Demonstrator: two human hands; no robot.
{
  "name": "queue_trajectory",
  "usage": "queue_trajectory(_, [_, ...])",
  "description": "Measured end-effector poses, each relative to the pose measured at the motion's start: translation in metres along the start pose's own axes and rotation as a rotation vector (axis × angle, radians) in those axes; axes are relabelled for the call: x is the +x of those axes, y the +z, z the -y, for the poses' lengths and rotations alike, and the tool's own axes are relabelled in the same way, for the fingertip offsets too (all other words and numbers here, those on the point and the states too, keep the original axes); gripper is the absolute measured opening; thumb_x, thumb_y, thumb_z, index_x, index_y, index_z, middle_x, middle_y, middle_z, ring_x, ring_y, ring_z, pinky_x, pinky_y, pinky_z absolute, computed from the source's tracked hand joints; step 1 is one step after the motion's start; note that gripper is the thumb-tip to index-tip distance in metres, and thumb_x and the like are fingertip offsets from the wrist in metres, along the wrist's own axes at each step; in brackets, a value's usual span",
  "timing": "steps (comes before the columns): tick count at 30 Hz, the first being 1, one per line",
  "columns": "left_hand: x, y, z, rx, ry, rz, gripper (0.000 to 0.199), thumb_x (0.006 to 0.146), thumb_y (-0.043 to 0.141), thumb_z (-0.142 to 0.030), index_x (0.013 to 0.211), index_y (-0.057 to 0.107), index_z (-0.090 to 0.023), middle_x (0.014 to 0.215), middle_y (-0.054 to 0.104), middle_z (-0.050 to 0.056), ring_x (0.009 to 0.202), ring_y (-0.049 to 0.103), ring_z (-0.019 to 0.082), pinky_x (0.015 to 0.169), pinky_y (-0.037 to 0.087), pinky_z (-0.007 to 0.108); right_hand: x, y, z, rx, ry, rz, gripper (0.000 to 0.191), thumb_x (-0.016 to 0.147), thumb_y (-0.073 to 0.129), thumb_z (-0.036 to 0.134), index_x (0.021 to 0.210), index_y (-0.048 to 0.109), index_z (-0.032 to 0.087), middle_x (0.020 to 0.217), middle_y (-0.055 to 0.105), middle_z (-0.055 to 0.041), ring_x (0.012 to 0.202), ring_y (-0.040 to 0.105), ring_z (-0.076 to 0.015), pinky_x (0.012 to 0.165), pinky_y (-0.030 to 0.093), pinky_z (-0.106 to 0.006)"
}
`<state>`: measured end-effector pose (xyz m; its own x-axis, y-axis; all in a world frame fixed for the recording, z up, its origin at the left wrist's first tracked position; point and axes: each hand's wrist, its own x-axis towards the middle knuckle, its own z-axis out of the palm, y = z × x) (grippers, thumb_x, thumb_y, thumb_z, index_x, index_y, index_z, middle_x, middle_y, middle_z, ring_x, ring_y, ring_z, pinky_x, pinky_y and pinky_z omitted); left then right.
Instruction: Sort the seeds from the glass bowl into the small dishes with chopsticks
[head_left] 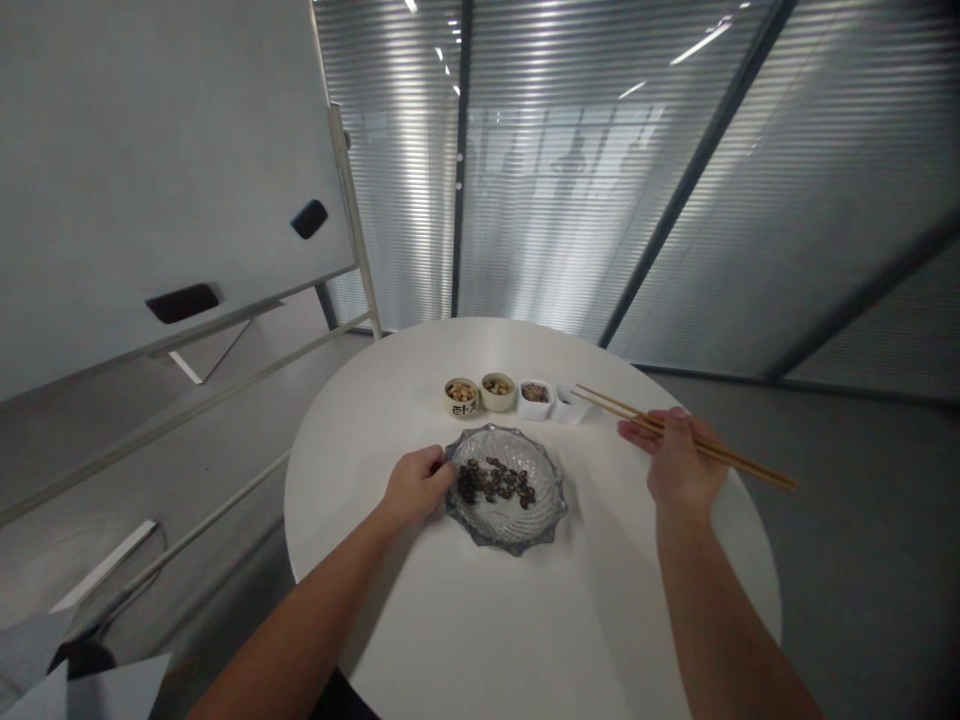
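At the centre of the round white worktop point(420, 620), a scalloped glass dish point(551, 520) holding dark pieces point(495, 483) has the left hand point(416, 487) resting loosely against its rim. The right hand point(679, 465) is clamped on wooden chopsticks point(739, 458), clear of the dish. Four small condiment dishes point(497, 392) stand in a row beyond.

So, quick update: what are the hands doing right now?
Left hand at the rim of the glass plate, dark pieces on it. Right hand holding wooden chopsticks beside the plate. Small dishes lined up beyond it.
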<state>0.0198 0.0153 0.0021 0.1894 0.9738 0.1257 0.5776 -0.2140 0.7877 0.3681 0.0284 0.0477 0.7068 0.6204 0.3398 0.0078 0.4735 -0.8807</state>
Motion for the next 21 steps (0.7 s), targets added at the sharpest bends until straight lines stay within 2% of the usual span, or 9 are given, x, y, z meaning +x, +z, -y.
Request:
queue_trajectory(3, [0.0,-0.001,-0.001,0.007,-0.015,-0.001,0.028,0.085,0.049,-0.037,0.063,0.046,-0.019,0.059,0.041,-0.004,0.061,0.041,0.012,0.057,0.026,0.026,-0.012,0.003,0.011,0.069,0.002,0.044,0.034,0.083,0.077,0.046,0.074,0.067,0.015,0.058,0.069,-0.0006,0.047,0.07,-0.0183,0.054,0.066,-0.034])
queue_trajectory(5, [0.0,-0.001,-0.001,0.006,-0.016,0.0,0.028,0.085,0.049,-0.037,0.063,0.046,-0.019,0.059,0.042,-0.004,0.061,0.041,0.012,0.057,0.026,0.026,-0.022,0.005,0.017,0.122,0.043,0.12,0.036,0.08,0.08,0.048,0.073,0.068,0.015,0.059,0.069,-0.0013,0.046,0.071,-0.019,0.053,0.066,-0.034])
queue_trajectory(9, [-0.001,-0.002,-0.001,-0.006,-0.016,0.008,0.028,0.084,0.049,-0.038,0.063,0.046,-0.019,0.059,0.042,-0.004,0.061,0.041,0.012,0.057,0.026,0.025,-0.046,0.01,0.023,0.11,0.293,0.411,0.045,0.076,0.08,0.058,0.073,0.07,0.015,0.061,0.072,-0.0062,0.044,0.07,-0.0213,0.044,0.062,-0.033])
queue_trajectory(12, [-0.001,-0.001,0.0,-0.013,-0.016,0.01,0.029,0.085,0.049,-0.039,0.064,0.047,-0.019,0.059,0.042,-0.004,0.061,0.041,0.012,0.058,0.027,0.025,-0.063,0.017,0.022,0.055,0.445,0.55,0.05,0.073,0.08,0.064,0.072,0.069,0.015,0.06,0.072,-0.0071,0.042,0.069,-0.0215,0.04,0.06,-0.032])
queue_trajectory(16, [0.0,-0.001,0.001,0.001,-0.025,0.002,0.028,0.085,0.05,-0.038,0.064,0.047,-0.019,0.06,0.042,-0.004,0.061,0.041,0.012,0.058,0.027,0.025,-0.079,0.028,0.018,-0.007,0.512,0.644,0.054,0.074,0.077,0.069,0.073,0.069,0.015,0.059,0.072,-0.0065,0.042,0.068,-0.0206,0.039,0.058,-0.029])
queue_trajectory(21, [0.0,0.0,0.003,0.0,-0.015,0.006,0.029,0.086,0.05,-0.039,0.064,0.046,-0.019,0.06,0.042,-0.004,0.061,0.041,0.012,0.058,0.026,0.026,-0.089,0.036,0.019,-0.068,0.495,0.692,0.054,0.073,0.077,0.07,0.075,0.07,0.016,0.059,0.073,-0.0073,0.047,0.071,-0.0213,0.044,0.06,-0.027])
